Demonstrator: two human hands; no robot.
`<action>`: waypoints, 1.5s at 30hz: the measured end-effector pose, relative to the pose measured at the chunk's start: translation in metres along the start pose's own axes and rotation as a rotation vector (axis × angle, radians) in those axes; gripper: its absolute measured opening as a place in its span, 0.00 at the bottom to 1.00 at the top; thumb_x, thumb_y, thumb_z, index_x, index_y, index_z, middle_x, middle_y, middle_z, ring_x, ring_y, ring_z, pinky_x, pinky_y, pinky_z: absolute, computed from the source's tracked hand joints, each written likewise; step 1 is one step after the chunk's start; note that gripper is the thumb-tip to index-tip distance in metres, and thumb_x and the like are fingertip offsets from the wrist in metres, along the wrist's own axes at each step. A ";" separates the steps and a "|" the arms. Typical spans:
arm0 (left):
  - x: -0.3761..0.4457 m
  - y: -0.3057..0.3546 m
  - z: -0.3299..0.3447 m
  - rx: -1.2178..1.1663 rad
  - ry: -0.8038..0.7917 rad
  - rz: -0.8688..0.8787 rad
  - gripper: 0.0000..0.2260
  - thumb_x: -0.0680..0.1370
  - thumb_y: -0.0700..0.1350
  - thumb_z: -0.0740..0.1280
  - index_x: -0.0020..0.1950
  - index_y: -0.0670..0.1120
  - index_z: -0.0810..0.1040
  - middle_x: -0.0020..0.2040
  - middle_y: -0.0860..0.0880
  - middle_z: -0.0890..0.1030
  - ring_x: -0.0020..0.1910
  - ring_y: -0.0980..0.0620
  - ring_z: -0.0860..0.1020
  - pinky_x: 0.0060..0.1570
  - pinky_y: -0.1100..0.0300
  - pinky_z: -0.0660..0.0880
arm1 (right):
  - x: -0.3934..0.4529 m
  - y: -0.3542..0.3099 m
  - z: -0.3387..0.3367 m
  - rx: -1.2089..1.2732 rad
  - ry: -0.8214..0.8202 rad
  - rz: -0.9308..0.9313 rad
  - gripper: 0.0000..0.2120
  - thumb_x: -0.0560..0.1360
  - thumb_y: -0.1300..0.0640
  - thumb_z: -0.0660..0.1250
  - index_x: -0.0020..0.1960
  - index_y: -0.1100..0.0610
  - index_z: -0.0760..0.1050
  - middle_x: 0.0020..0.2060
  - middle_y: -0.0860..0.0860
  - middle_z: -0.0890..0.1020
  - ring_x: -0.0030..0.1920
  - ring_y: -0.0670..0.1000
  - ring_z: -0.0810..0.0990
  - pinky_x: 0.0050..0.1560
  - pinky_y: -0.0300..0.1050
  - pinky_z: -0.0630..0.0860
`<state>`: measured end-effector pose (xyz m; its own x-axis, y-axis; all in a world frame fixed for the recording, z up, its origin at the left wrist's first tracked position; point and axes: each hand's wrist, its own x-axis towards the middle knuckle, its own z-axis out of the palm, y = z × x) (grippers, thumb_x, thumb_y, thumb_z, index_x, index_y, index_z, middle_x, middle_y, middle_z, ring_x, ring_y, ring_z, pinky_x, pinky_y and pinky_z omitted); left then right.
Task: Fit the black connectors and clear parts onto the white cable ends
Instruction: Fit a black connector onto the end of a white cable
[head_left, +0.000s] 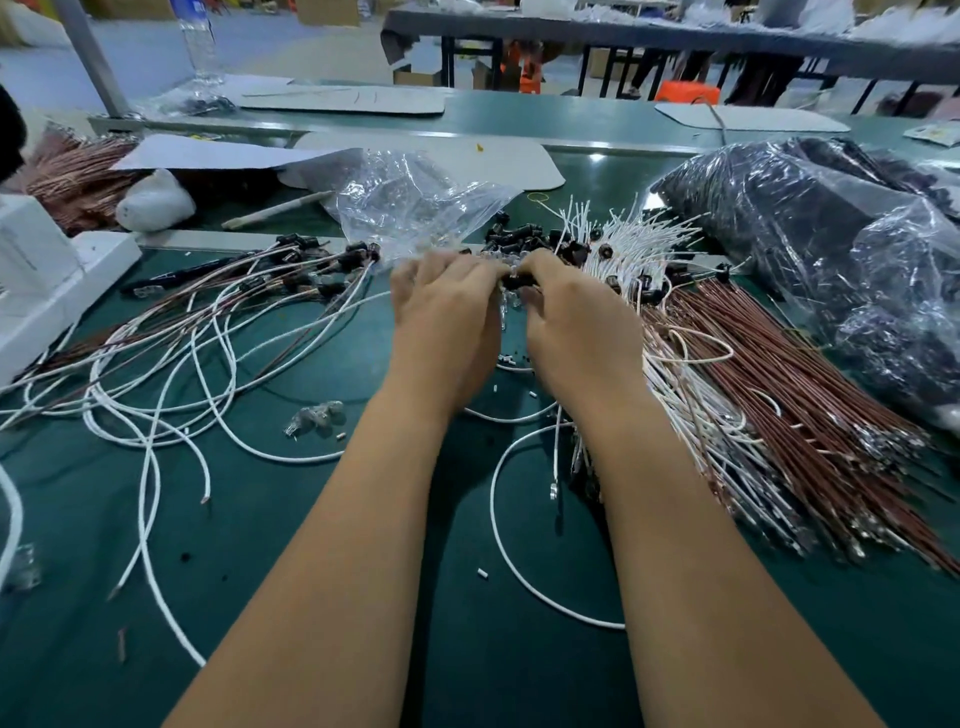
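Note:
My left hand (445, 312) and my right hand (576, 322) meet above the middle of the green mat, fingers curled. Between their fingertips sits a black connector (517, 281), pinched from both sides. What else my left hand holds is hidden by its fingers. A white cable (496, 525) loops on the mat under my right forearm. Loose black connectors (524, 241) lie in a heap just beyond my hands. A bundle of white cables (631, 236) fans out to the right of them. Small clear parts (314, 418) lie on the mat at the left.
Finished white and brown cables with black connectors (311, 265) spread at the left. A thick sheaf of brown wires (779, 384) lies at the right, beside a large plastic bag of dark parts (831, 234). A crumpled clear bag (410, 202) sits behind my hands. White boxes (47, 280) stand at far left.

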<state>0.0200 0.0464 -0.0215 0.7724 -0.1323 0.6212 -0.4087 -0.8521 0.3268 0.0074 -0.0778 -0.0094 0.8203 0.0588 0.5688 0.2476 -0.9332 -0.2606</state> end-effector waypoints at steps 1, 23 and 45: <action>0.000 -0.001 0.002 0.009 -0.001 0.002 0.13 0.81 0.42 0.58 0.59 0.46 0.80 0.55 0.47 0.82 0.57 0.44 0.74 0.59 0.51 0.63 | 0.000 0.000 0.001 -0.008 -0.016 -0.013 0.07 0.80 0.57 0.60 0.56 0.54 0.74 0.40 0.51 0.80 0.37 0.55 0.75 0.31 0.43 0.64; 0.000 -0.003 -0.006 -0.792 -0.038 -0.338 0.05 0.76 0.37 0.69 0.45 0.47 0.80 0.39 0.56 0.81 0.36 0.67 0.78 0.41 0.73 0.72 | 0.000 0.005 0.004 0.459 -0.055 0.097 0.08 0.77 0.59 0.66 0.56 0.52 0.79 0.43 0.48 0.82 0.43 0.49 0.79 0.45 0.46 0.76; 0.002 -0.018 -0.004 -0.784 0.041 -0.493 0.07 0.78 0.44 0.68 0.40 0.50 0.80 0.33 0.53 0.78 0.30 0.62 0.72 0.34 0.74 0.70 | 0.002 0.007 -0.001 0.681 0.115 0.235 0.06 0.73 0.63 0.72 0.44 0.53 0.80 0.35 0.42 0.80 0.36 0.39 0.79 0.41 0.31 0.76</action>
<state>0.0272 0.0630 -0.0234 0.9347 0.1852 0.3034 -0.2617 -0.2190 0.9400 0.0103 -0.0842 -0.0089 0.8411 -0.1889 0.5069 0.3683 -0.4864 -0.7923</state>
